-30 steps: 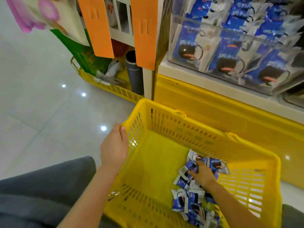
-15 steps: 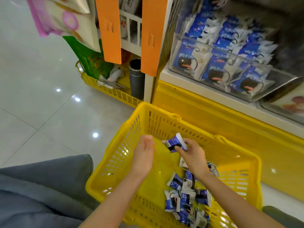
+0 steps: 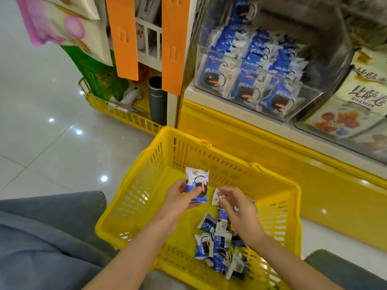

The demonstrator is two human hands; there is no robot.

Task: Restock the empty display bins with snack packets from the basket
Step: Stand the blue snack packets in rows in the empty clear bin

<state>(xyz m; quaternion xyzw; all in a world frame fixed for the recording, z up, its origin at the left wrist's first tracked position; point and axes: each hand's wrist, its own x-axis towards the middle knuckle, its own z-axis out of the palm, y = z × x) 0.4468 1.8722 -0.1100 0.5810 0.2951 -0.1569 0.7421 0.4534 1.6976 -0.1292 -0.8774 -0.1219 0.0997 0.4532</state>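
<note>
A yellow plastic basket (image 3: 278,197) stands on the floor before the shelf, with several blue-and-white snack packets (image 3: 217,248) heaped at its near right. My left hand (image 3: 180,198) holds one blue-and-white packet (image 3: 197,183) upright above the basket, thumb across its front. My right hand (image 3: 237,204) hovers just right of it with fingers loosely curled; a white packet (image 3: 215,196) shows at its fingertips, and I cannot tell whether the fingers hold it. A clear display bin (image 3: 310,95) on the shelf above holds rows of the same packets.
A second clear bin (image 3: 326,130) at the right holds cream packets with fruit pictures. Orange panels (image 3: 172,45) hang left of the shelf, with another yellow basket (image 3: 117,114) and a grey cylinder (image 3: 157,99) beneath. Glossy tiled floor lies left; my grey-clad knees flank the basket.
My left hand left the basket rim and took the packet that my right hand lifted from the heap. The view tilted up toward the shelf bins.
</note>
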